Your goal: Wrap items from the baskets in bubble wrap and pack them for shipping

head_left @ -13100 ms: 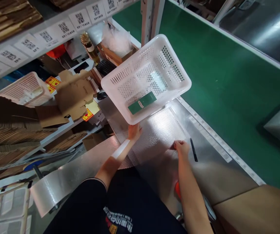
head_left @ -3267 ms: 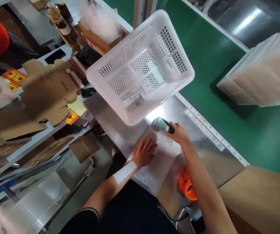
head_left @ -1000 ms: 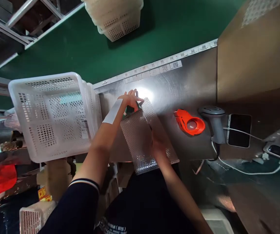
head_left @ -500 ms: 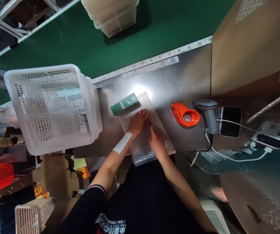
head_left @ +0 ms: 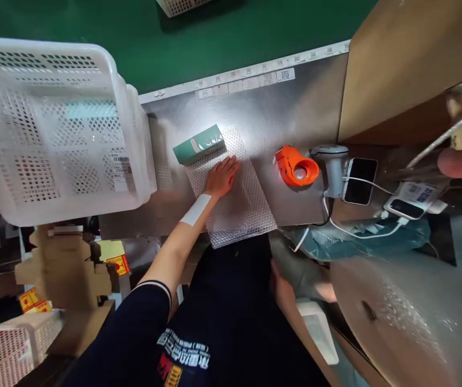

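My left hand (head_left: pixel 221 176) lies flat on a sheet of bubble wrap (head_left: pixel 251 191), its fingers stretched out and nothing in them. Just beyond those fingers a small green box (head_left: pixel 199 145) with a shiny wrapping rests on the upper left part of the sheet. The wrap's near end reaches the front edge of the metal table. My right hand (head_left: pixel 281 282) is down by my right side, below the table edge, and its fingers are hidden against my dark clothing. A white patch is stuck to my left forearm.
White plastic baskets (head_left: pixel 73 199) stand at the left. To the right are an orange tape dispenser (head_left: pixel 295 167), a grey barcode scanner (head_left: pixel 333 166) and a phone (head_left: pixel 360 181) with a white cable. A green surface (head_left: pixel 275 32) runs behind; a large cardboard box (head_left: pixel 400 70) stands back right.
My right hand has left the bubble wrap and dropped to my right side. The left hand stays flat on the wrap beside the green box. The camera view has shifted.
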Available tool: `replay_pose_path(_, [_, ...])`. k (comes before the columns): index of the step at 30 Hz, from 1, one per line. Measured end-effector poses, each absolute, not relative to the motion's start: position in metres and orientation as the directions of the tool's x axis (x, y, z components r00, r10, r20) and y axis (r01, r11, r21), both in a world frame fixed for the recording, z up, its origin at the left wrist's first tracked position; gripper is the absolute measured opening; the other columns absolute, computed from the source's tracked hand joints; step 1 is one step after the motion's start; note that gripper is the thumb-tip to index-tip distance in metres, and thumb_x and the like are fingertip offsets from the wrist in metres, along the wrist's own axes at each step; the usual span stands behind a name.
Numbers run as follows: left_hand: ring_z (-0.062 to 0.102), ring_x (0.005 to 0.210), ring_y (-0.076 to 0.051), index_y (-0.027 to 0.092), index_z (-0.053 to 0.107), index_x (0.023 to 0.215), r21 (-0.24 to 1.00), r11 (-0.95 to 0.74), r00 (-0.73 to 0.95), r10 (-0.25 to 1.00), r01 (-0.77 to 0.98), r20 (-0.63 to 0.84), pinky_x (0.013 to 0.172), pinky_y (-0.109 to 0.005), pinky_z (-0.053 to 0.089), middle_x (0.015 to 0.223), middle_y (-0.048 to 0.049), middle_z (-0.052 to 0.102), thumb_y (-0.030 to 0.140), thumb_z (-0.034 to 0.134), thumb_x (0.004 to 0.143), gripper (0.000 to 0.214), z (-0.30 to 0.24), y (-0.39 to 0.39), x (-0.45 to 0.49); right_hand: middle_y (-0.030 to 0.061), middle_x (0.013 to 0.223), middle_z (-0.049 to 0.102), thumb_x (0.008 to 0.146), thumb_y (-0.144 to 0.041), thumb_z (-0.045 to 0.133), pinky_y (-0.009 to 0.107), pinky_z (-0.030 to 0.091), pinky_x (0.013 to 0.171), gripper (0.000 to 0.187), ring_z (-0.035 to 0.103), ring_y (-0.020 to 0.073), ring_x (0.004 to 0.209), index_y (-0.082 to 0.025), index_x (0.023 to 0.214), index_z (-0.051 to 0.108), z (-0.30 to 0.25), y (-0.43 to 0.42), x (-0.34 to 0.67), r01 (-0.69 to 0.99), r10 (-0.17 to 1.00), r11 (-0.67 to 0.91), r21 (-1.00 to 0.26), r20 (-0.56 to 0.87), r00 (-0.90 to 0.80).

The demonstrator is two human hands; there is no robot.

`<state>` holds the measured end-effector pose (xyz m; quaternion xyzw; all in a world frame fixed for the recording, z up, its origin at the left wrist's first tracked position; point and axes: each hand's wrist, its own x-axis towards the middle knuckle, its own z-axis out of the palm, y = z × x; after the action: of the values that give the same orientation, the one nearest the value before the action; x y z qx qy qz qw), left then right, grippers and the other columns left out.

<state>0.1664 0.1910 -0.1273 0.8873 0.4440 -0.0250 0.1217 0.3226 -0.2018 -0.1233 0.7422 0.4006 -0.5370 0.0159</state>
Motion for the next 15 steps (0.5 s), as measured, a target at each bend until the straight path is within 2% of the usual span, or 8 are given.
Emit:
replay_pose_path(3, [0.037, 0.157, -0.025, 0.020, 0.053, 0.155, 0.191, -0.526, 0.553, 0.823, 0.829, -0.133, 0.128, -0.047, 0.032, 0.167, -0.0096, 0.045, 0.023, 0.037, 0.107, 0.050, -0.121, 0.179, 0.169, 0.0128, 0.094, 0.078, 0.095, -0.050, 0.034, 0.060, 0.062, 0.073, 0.061, 0.078, 0.0433, 0.084, -0.036, 0.151, 0.054, -0.122, -0.237, 0.336, 0.484, 0.645, -0.724, -0.491, -0.731, 0.223])
replay_pose_path(4, [0.037, 0.158, -0.025, 0.020, 0.051, 0.156, 0.183, -0.498, 0.522, 0.844, 0.848, -0.122, 0.129, -0.047, 0.031, 0.167, -0.0098, 0.044, 0.025, 0.037, 0.108, 0.051, -0.118, 0.170, 0.170, 0.0129, 0.101, 0.078, 0.094, -0.054, 0.033, 0.061, 0.062, 0.074, 0.060, 0.077, 0.0431, 0.087, -0.037, 0.147, 0.055, -0.122, -0.234, 0.341, 0.459, 0.675, -0.720, -0.521, -0.679, 0.288])
replay_pose_path(8, [0.031, 0.160, -0.030, 0.013, 0.039, 0.163, 0.119, -0.370, 0.384, 0.916, 0.921, -0.121, 0.132, -0.052, 0.023, 0.171, -0.0138, 0.035, 0.040, 0.041, 0.107, 0.062, -0.106, 0.110, 0.167, 0.0194, 0.126, 0.070, 0.096, -0.049, 0.033, 0.053, 0.058, 0.096, 0.057, 0.071, 0.0346, 0.114, -0.017, 0.138, 0.055, -0.126, -0.158, 0.353, 0.459, 0.792, -0.603, -0.652, -0.421, 0.443])
replay_pose_path(10, [0.025, 0.162, -0.035, 0.009, 0.034, 0.165, 0.071, -0.303, 0.311, 0.938, 0.950, -0.156, 0.132, -0.059, 0.018, 0.172, -0.0179, 0.030, 0.049, 0.045, 0.105, 0.072, -0.106, 0.078, 0.160, 0.0231, 0.137, 0.064, 0.096, -0.048, 0.036, 0.050, 0.054, 0.103, 0.057, 0.064, 0.0338, 0.127, -0.013, 0.139, 0.052, -0.128, -0.105, 0.353, 0.492, 0.825, -0.544, -0.680, -0.327, 0.461])
replay_pose_path(13, [0.019, 0.163, -0.039, 0.009, 0.032, 0.166, 0.022, -0.203, 0.203, 0.959, 0.979, -0.195, 0.130, -0.065, 0.016, 0.173, -0.0206, 0.025, 0.055, 0.048, 0.103, 0.080, -0.113, 0.047, 0.144, 0.0231, 0.140, 0.062, 0.095, -0.050, 0.054, 0.046, 0.055, 0.097, 0.062, 0.065, 0.0358, 0.124, -0.013, 0.145, 0.051, -0.121, -0.047, 0.346, 0.584, 0.817, -0.575, -0.573, -0.430, 0.384])
replay_pose_path(15, [0.020, 0.163, -0.039, 0.011, 0.032, 0.166, 0.015, -0.181, 0.181, 0.965, 0.983, -0.190, 0.130, -0.064, 0.017, 0.174, -0.0200, 0.023, 0.055, 0.050, 0.102, 0.080, -0.116, 0.041, 0.131, 0.0202, 0.133, 0.068, 0.095, -0.044, 0.060, 0.041, 0.054, 0.093, 0.054, 0.069, 0.0348, 0.118, -0.015, 0.141, 0.057, -0.112, -0.027, 0.344, 0.644, 0.788, -0.580, -0.498, -0.544, 0.289])
